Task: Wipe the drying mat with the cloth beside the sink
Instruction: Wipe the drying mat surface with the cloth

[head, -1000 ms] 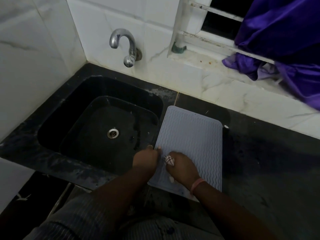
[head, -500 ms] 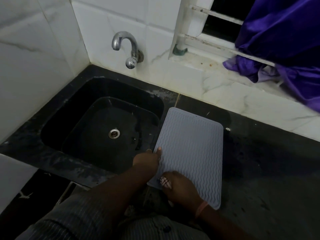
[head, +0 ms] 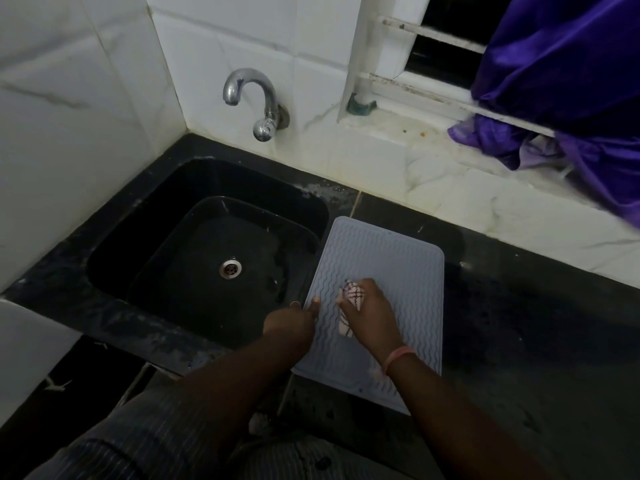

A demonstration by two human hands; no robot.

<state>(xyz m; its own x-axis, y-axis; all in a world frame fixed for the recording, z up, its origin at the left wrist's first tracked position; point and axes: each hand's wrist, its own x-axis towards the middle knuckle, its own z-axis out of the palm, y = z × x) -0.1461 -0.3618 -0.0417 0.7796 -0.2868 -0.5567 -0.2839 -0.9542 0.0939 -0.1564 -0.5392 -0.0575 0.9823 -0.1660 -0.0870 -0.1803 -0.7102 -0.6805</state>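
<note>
Gripping the checked cloth [head: 349,299], the right hand [head: 369,315] presses it onto the grey drying mat [head: 398,271]; the left hand [head: 294,323] pinches the mat's left edge.

The right hand [head: 372,315] is covering most of the cloth [head: 351,301], leaving only a checked strip showing, so its size is staying unclear. The left hand [head: 289,322] is hiding part of the drying mat's [head: 391,268] left edge; its fingers are perhaps curling over that edge. The right forearm is crossing the mat's near right corner. The purple fabric [head: 554,64] is running off the right edge.
</note>
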